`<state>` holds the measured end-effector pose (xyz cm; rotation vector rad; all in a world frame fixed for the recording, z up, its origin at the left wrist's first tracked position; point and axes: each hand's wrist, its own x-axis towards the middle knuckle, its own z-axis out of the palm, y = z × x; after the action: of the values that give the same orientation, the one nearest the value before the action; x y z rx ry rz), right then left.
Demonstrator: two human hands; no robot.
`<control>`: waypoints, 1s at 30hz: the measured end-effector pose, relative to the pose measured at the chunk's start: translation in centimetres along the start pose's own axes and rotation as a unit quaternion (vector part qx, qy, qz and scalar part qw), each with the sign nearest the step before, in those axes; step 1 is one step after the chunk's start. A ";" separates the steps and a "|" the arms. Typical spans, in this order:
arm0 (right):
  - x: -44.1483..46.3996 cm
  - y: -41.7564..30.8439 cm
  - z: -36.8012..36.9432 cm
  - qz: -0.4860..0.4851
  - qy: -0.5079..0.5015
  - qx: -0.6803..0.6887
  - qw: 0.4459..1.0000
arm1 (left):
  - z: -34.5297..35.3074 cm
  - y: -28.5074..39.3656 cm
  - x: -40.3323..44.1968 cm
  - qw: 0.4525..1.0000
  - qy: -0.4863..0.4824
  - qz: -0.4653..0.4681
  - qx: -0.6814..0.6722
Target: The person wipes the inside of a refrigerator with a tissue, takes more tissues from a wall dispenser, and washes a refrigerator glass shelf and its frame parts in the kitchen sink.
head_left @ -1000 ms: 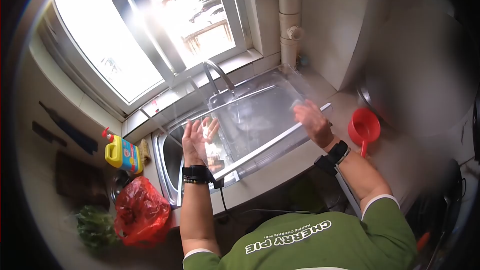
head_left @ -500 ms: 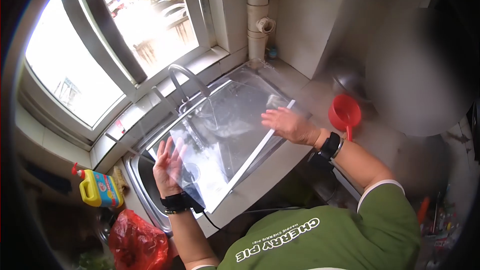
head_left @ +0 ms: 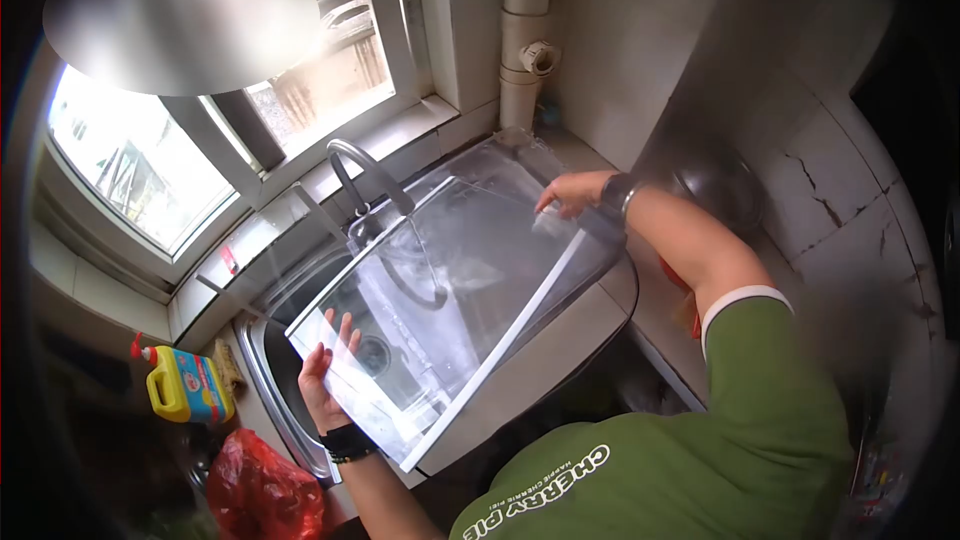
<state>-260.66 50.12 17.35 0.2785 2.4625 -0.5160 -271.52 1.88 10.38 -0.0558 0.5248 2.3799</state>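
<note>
A clear, flat panel (head_left: 470, 280) with white strips along two edges lies tilted over the metal sink (head_left: 262, 395). It looks like a refrigerator shelf. My left hand (head_left: 325, 380) grips its lower left edge, and the fingers show through the clear sheet. Near the far right corner, my right hand (head_left: 578, 194) is closed with its fingers curled down. A whitish patch shows just below those fingers; whether it is a cloth or a reflection I cannot tell. Behind the panel stands the curved faucet (head_left: 345, 165), and the sink drain (head_left: 374, 355) is visible through the sheet.
A yellow soap bottle (head_left: 190, 385) with a red pump stands left of the sink, above a red plastic bag (head_left: 262, 490). A metal bowl (head_left: 718, 190) sits at the right. A vertical pipe (head_left: 525, 30) rises in the back corner beside the window.
My right hand has moved from the white edge strip towards the far corner, its fingers now curled. My left hand has closed on the panel's edge. My right arm now mostly covers the red dipper.
</note>
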 end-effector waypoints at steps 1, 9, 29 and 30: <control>1.8 0.9 0.2 -0.023 -0.030 -0.012 0.999 | -0.3 0.1 -0.2 1.000 0.013 -0.001 0.006; 8.3 5.2 2.5 -0.153 -0.124 -0.106 0.975 | 0.7 -0.4 -0.5 1.000 0.007 0.024 -0.013; 1.3 -11.2 4.0 -0.349 0.095 -0.137 0.922 | 2.7 -1.3 0.5 0.995 0.056 0.082 0.013; 3.6 -8.5 3.8 -0.268 0.103 -0.134 0.948 | 2.9 -1.4 0.4 0.994 0.059 0.086 0.015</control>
<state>-264.23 41.11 14.96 -0.4863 2.7713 -0.3715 -270.65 4.23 12.51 -0.1444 0.6456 2.5474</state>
